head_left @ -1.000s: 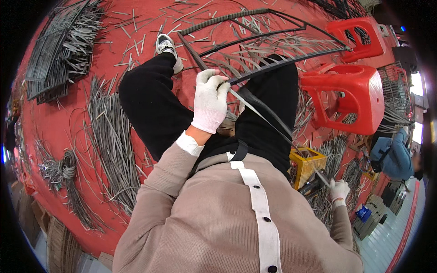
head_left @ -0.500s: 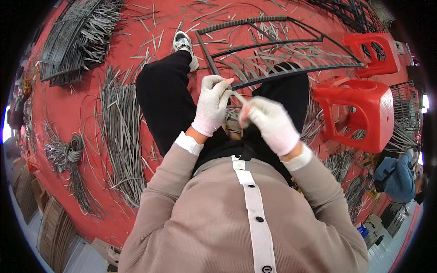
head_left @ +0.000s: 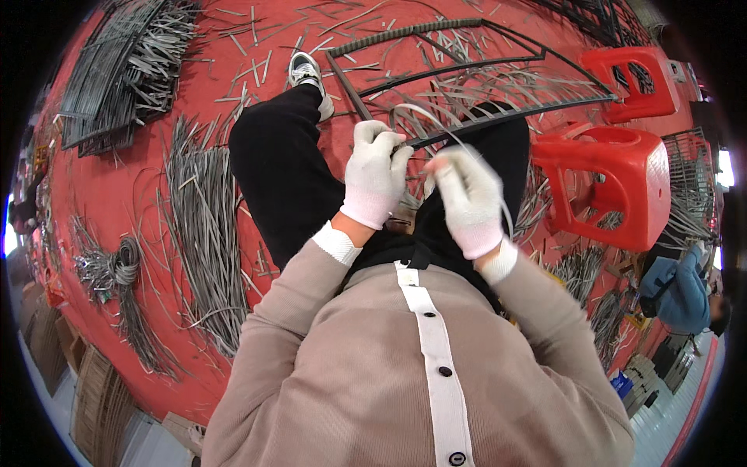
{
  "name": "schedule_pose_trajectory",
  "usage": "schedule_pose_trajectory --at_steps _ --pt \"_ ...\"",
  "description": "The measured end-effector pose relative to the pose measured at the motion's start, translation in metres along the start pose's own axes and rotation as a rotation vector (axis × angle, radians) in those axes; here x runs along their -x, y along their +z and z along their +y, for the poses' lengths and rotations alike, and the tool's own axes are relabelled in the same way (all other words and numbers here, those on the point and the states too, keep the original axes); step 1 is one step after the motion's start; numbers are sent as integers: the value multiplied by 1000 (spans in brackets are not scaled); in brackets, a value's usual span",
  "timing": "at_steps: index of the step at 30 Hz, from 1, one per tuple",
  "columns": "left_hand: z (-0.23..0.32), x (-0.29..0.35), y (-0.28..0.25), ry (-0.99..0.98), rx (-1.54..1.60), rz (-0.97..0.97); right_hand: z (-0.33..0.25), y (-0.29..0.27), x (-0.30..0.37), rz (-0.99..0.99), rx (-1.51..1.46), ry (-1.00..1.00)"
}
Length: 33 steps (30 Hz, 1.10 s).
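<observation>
A dark metal frame (head_left: 459, 71) with curved bars lies across my knees, its near bar (head_left: 537, 111) lined with several flat grey strips. At the left end of that bar, my left hand (head_left: 377, 175), in a white glove with bare fingertips, is closed round the frame's corner. Just right of it, my right hand (head_left: 468, 198), gloved alike and slightly blurred, is pinched closed. A loose pale grey strip (head_left: 422, 110) arcs up from near the left fingers, over the right hand and down beside its wrist. The right fingertips seem to grip this strip, though its end is hidden.
Red plastic stools (head_left: 615, 183) stand close on the right. Bundles of grey strips (head_left: 206, 233) lie on the red floor at left, below stacked dark frames (head_left: 113, 70). Strip scraps litter the floor ahead. A person in blue (head_left: 677, 292) is at far right.
The right hand has moved slightly up and turned, and the strip, earlier short and taut between the hands, now rises in a wide loop. The left hand stays at the frame's corner.
</observation>
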State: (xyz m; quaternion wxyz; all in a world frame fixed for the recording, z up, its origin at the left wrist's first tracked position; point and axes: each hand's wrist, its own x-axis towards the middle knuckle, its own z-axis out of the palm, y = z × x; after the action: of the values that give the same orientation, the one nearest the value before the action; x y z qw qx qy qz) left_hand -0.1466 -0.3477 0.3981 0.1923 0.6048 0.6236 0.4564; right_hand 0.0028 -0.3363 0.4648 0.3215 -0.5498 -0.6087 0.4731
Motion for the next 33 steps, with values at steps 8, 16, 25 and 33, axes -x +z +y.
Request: schedule_pose_trajectory --at_steps 8,16,25,33 --pt "-12 -7 -20 17 165 -255 13 -12 -15 -302 145 -127" --pt "-17 -2 -15 45 156 -189 -142 -177 8 -567 427 -431" --pt "-15 4 -12 16 110 -144 2 -30 -59 -294 728 -734" --pt "-23 -12 -27 -130 323 -381 29 -15 -25 -43 473 -273"
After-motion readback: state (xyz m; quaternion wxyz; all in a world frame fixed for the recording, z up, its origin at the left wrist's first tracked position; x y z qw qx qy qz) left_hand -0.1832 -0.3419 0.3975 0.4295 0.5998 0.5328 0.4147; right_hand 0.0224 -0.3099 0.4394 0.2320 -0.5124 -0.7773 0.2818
